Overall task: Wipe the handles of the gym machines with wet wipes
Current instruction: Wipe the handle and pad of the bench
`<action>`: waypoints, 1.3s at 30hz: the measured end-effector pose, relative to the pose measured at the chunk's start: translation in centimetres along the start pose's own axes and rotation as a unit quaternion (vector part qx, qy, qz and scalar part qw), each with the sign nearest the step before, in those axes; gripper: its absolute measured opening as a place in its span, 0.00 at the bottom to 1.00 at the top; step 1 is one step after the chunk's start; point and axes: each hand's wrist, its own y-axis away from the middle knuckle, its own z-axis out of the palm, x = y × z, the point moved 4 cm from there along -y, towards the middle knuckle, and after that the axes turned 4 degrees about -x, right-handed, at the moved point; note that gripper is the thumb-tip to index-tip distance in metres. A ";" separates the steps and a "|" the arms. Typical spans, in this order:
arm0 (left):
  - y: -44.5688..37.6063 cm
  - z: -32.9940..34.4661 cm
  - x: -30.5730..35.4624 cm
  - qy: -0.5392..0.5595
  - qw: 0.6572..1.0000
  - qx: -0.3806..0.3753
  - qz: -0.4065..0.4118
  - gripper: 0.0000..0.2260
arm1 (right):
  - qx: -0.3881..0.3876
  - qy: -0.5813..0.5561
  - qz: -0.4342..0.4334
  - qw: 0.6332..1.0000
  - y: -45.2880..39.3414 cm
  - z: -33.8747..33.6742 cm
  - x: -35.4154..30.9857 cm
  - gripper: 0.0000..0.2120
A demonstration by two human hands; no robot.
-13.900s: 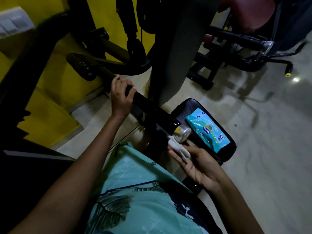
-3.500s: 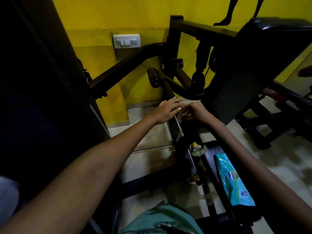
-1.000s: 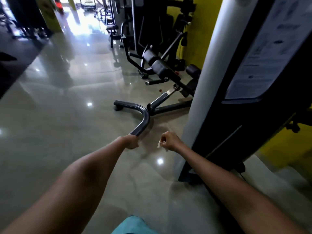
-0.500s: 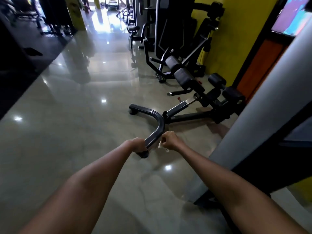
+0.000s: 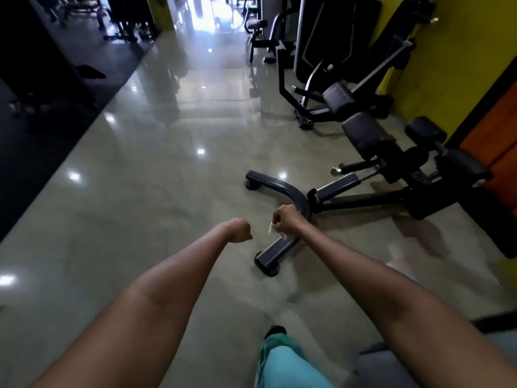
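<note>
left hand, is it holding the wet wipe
No, the left hand is a bare fist holding nothing; the white wet wipe is pinched in the right hand.

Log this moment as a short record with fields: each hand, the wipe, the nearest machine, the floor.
left hand: curled in a fist, holding nothing, in the air over the floor
right hand: grips a crumpled wet wipe
wet wipe: white, bunched, poking out below the right fist
nearest machine: bench with a curved black base bar and dark pads, just beyond the right hand
floor: glossy, reflecting lights
</note>
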 end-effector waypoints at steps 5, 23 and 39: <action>-4.6 -5.7 -4.9 0.032 0.998 0.009 -0.045 0.17 | -0.013 0.001 -0.017 1.000 -8.9 -3.9 -1.7 0.04; -24.3 -26.1 -22.9 0.037 0.999 -0.014 -0.012 0.14 | 0.026 -0.047 0.018 0.998 -34.7 -13.9 -7.7 0.07; -44.5 -39.8 -7.6 -0.198 0.937 -0.032 0.285 0.15 | 0.194 -0.185 0.313 0.911 -38.5 -22.1 10.6 0.07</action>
